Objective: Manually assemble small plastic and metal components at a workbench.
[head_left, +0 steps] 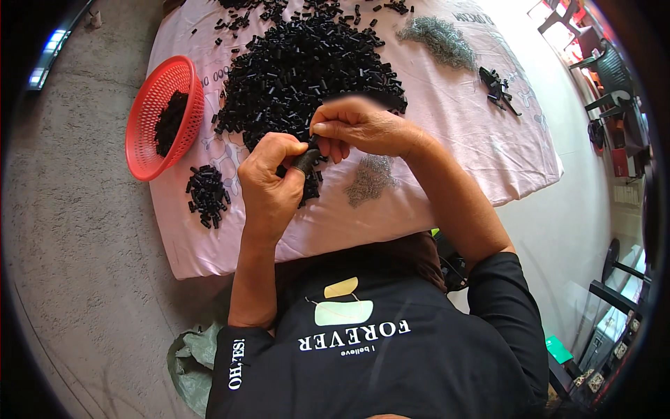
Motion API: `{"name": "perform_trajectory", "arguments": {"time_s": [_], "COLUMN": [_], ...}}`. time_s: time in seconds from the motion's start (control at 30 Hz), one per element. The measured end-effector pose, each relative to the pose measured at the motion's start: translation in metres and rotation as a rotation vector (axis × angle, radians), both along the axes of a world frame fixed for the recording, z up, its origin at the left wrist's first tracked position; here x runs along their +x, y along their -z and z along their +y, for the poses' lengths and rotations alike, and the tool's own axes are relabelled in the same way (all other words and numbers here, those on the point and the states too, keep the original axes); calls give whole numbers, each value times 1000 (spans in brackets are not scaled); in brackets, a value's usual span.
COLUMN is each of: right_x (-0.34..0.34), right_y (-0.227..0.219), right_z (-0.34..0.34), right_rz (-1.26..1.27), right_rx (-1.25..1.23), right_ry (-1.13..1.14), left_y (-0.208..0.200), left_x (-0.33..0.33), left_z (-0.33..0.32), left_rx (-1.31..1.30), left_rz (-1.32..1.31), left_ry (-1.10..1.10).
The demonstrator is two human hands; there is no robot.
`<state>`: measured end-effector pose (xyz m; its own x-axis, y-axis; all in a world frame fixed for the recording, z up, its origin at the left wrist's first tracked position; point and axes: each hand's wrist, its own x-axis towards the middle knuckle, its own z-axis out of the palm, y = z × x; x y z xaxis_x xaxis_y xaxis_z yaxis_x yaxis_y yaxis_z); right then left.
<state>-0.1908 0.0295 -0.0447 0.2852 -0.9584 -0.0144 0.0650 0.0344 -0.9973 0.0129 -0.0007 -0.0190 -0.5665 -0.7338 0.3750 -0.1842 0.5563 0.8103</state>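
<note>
My left hand [271, 174] is closed, thumb against bent fingers. A dark band or cover [305, 162] shows at its fingers; I cannot tell which. From this grip a small black plastic piece [312, 141] sticks up. My right hand [359, 130] meets it from the right, thumb and forefinger pinched at the top of that piece. Whether a tiny metal part is also in the pinch is too small to see. Just beyond both hands lies a big heap of short black plastic pieces [300, 70]. Below my right hand is a small pile of thin silvery metal parts [370, 180].
A red plastic basket [188, 150] holding dark pieces leans at the left table edge. Near it lies a small pile of black pieces [208, 197]. Farther right are a larger silvery pile [440, 42] and some longer black parts [498, 89]. A pink cloth [488, 160] covers the table.
</note>
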Motion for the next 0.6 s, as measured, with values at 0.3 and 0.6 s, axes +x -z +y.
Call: {"name": "perform_trajectory", "arguments": {"time_s": [0.3, 0.6], "right_x": [1, 3], "right_y": [2, 1], "right_z": [-1, 0], "right_rz": [-25, -25], "right_rx": [-4, -8], "right_ry": [21, 11], "left_y": [-2, -3], "left_x": [2, 4], "left_z": [-1, 0], "left_rx": [26, 18], "left_rz": [43, -59], "left_ry": [-18, 13]}}
